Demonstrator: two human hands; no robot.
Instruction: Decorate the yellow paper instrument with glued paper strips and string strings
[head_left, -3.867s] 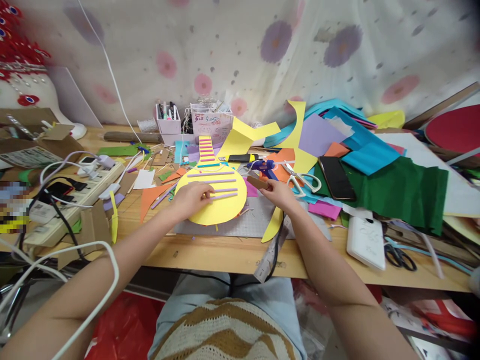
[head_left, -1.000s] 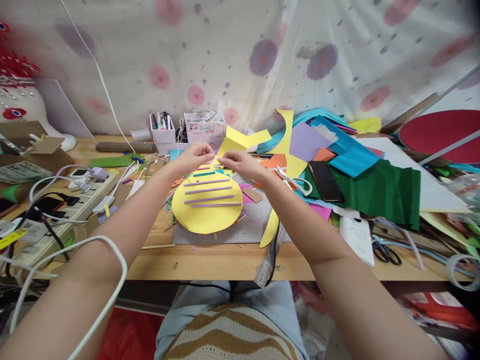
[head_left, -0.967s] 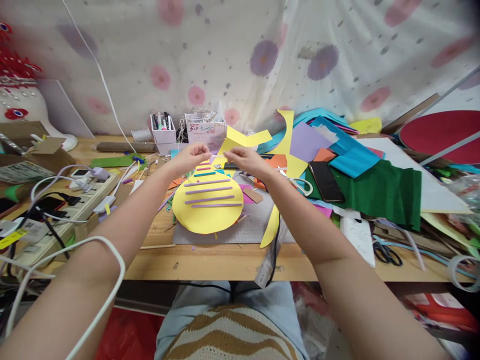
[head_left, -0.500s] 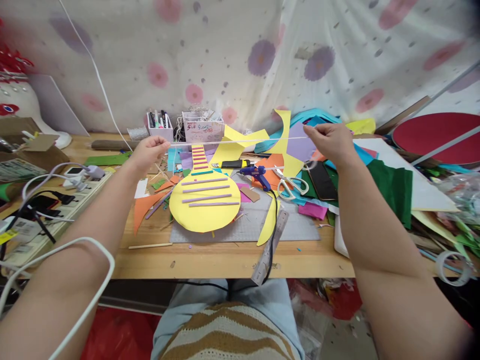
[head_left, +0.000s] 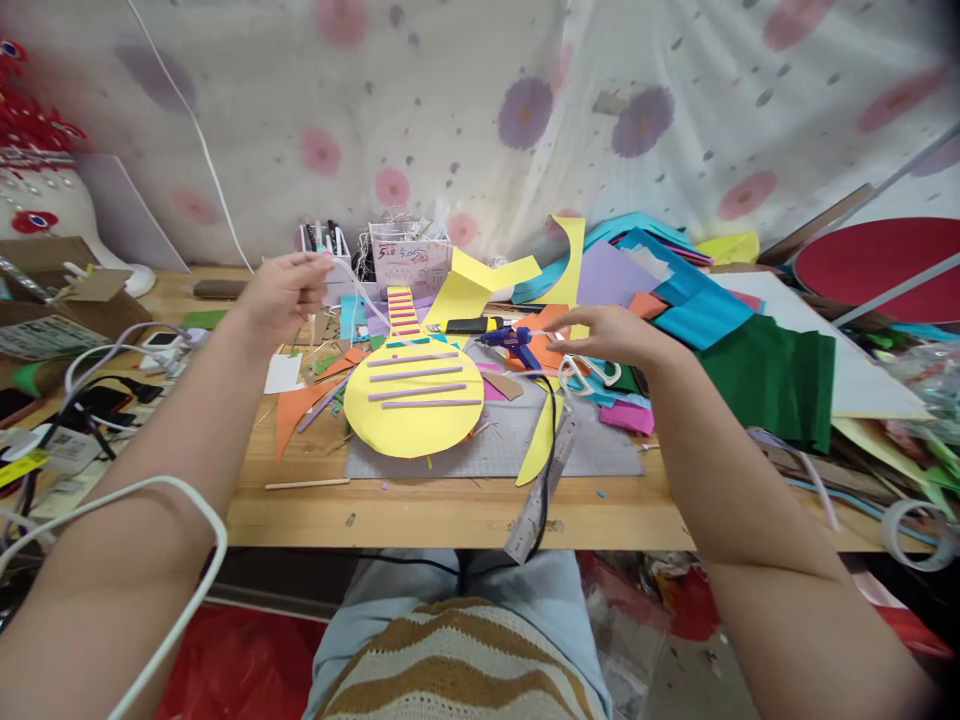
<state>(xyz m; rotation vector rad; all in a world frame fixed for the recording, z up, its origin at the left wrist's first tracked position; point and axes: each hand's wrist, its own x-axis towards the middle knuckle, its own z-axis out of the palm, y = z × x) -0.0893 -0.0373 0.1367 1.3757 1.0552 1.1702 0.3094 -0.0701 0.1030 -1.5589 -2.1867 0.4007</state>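
My left hand (head_left: pixel 279 290) is raised over the left of the desk, its fingers pinched on a thin white string (head_left: pixel 358 283) that sags in a slack curve toward the right. My right hand (head_left: pixel 611 335) is lower, just above the white-handled scissors (head_left: pixel 600 378) and beside the blue glue gun (head_left: pixel 514 342). Its fingers are pinched together, and the string's far end seems to be in them. Between the hands lies a yellow paper guitar (head_left: pixel 412 420) with purple strips across its body, resting on a grey cutting mat (head_left: pixel 495 455).
Coloured paper and green felt (head_left: pixel 772 375) pile up on the right. Pen boxes (head_left: pixel 409 262) stand at the back. A power strip and cables (head_left: pixel 112 385) fill the left. A metal ruler (head_left: pixel 540 500) overhangs the front edge. A tape roll (head_left: pixel 911 535) sits at the far right.
The hands met over the guitar's neck, then pulled apart and drew the string taut. Now the right hand has dropped toward the scissors and the string has gone slack.
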